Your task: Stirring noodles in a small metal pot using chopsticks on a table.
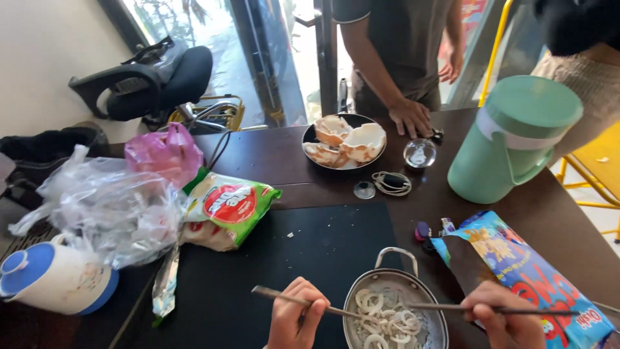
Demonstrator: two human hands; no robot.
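Note:
A small metal pot (395,282) with white noodle rings inside sits at the near edge of the dark table (278,158). My left hand (295,317) grips one chopstick (284,297) whose tip reaches into the pot from the left. My right hand (507,317) grips a second chopstick (452,308) that points into the pot from the right. Both hands hover just above the table beside the pot.
A mint-green jug (513,139) stands at right, a blue snack bag (523,271) beside my right hand. A green-red packet (226,210), plastic bags (116,213) and a white-blue kettle (55,278) lie left. A dark plate of shells (345,142) is far; another person's hand (410,117) rests there.

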